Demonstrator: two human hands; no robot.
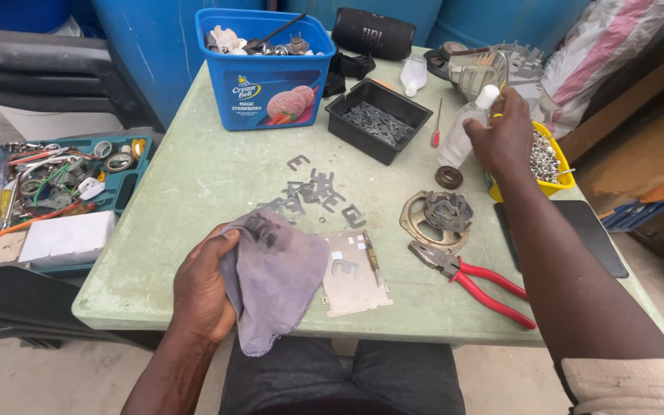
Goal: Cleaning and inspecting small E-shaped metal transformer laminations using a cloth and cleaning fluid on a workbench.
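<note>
Green table (194,192), left hand (203,292) gripping grey cloth (274,277), right hand (507,138) half-hiding bottle (463,131)

The light is soft, even daylight, bright but without hard glare. The desk (194,184) looks pale and slightly washed, and shadows under the things on it are short and weak. Most of the view is sharp. The edges bend a little, as with a wide lens.

My left hand (203,286) holds a cloth (274,275) at the table's (186,184) near edge, left of a metal plate (351,270). Pliers (470,278) lie right of the plate. My right hand (507,138) grips a bottle (466,127) further back, right of a tray (378,119).
</note>
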